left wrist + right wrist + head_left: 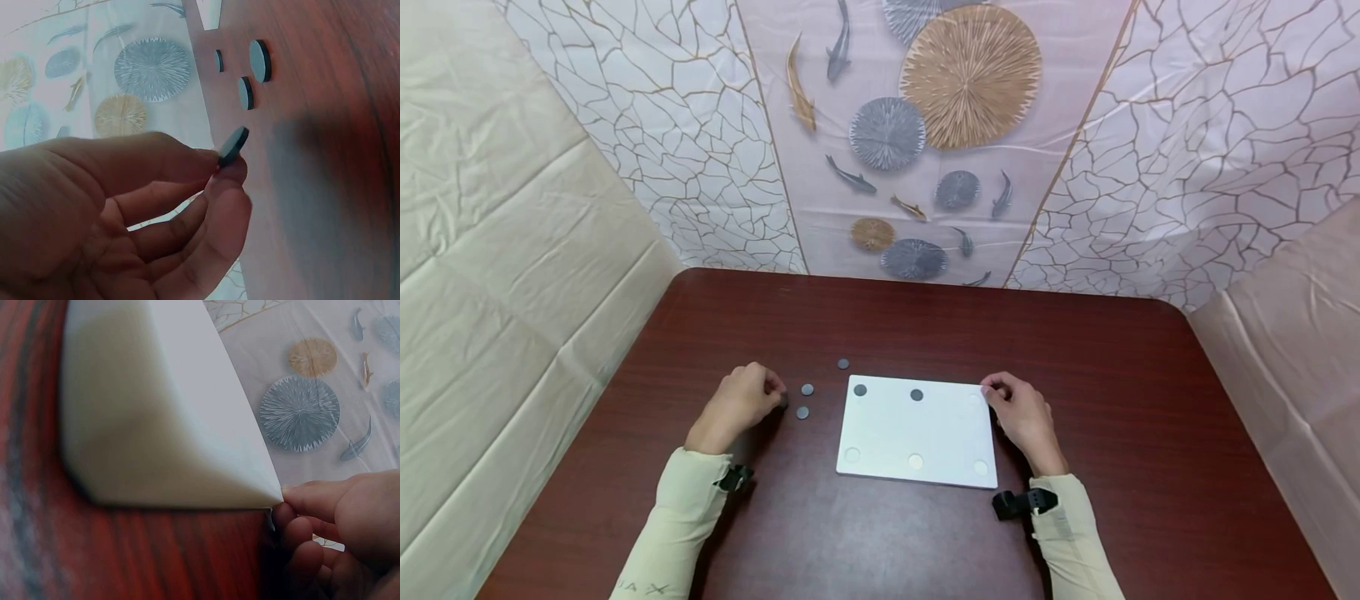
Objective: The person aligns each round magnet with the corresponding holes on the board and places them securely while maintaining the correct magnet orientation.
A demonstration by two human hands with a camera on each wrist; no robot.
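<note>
Between thumb and fingertips, my left hand (744, 403) pinches a small dark grey disc (234, 146), tilted and held above the table. Three more grey discs lie to its right: a far one (843, 364), a middle one (807, 389) and a near one (802, 412). A white rectangular board (887, 429) with round recesses lies farther right. Dark discs sit in its far left recess (860, 390) and far middle recess (917, 395). My right hand (1019, 414) pinches the board's far right corner; the fingers under it are partly hidden.
The dark red-brown table (880, 533) has rounded far corners. Behind it hangs a patterned cloth (955, 167) with fish and round motifs. Plain pale cloth walls (512, 250) flank both sides. A black strap with a small device (1022, 503) sits on each wrist.
</note>
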